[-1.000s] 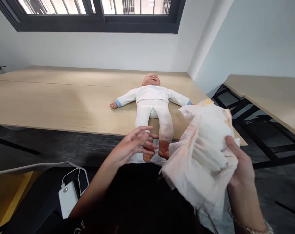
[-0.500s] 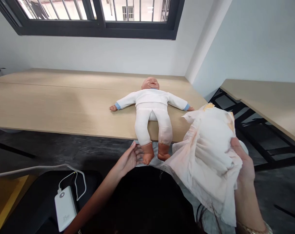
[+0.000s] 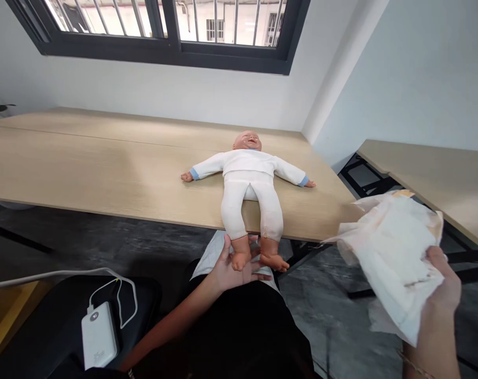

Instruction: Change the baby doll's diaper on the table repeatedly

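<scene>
A baby doll (image 3: 248,179) in white clothes lies on its back on the wooden table (image 3: 104,168), its legs hanging over the front edge. My left hand (image 3: 233,269) is under the doll's bare feet, fingers spread and touching them from below. My right hand (image 3: 439,295) is off to the right, closed on a crumpled white diaper (image 3: 392,252) held in the air beyond the table's corner.
A white power bank (image 3: 98,335) with a white cable lies on a dark surface at lower left. A second wooden table (image 3: 431,168) stands to the right, with a gap of dark floor between. A window runs along the back wall.
My left hand dropped and moved in under the doll's feet. My right hand carried the diaper away to the right, off the doll's side.
</scene>
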A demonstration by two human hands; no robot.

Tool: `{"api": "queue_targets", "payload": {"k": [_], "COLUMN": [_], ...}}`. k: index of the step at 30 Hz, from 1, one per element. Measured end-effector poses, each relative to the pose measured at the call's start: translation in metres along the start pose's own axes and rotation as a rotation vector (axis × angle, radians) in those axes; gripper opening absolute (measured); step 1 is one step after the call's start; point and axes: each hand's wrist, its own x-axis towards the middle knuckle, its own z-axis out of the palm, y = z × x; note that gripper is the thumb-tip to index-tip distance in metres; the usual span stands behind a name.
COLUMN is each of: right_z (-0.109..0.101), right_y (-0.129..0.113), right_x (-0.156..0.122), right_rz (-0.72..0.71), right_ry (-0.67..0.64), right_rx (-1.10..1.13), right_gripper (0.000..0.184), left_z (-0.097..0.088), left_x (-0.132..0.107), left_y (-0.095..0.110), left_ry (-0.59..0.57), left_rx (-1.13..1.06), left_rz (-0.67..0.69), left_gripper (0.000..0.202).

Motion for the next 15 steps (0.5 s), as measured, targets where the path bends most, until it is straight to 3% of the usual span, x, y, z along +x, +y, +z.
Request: {"api": "queue_targets", "payload": {"k": [5,10,13,15], "right_z": [-0.01,-0.017,-0.004,0.01], "right_y": [-0.009,-0.004,0.004,0.011], "right_x": [0.015,0.019,0.0,-0.017], "right_rz": [-0.039,0.016,0.097,0.245], "right_ry": [0.123,0.082,0.008,-0.082], "right_rx": [0.035,-0.016,-0.059,-0.08], "right_gripper": [0.025,0.026,0.021,0.025], "left_z": [-0.004,-0.001,0.018,0.041], "left_x": [0.008,0.007,0.009,0.013], "left_y": [-0.013,-0.016,-0.012,-0.004], "left_ry": [-0.157,-0.15,-0.151,-0.152], "left_rx": [0.06,0.112,0.124,0.139], "left_rz": [-0.017,0.004,-0.018,-0.034], "left_gripper": [0.069,0.071,0.071,0.067]}}
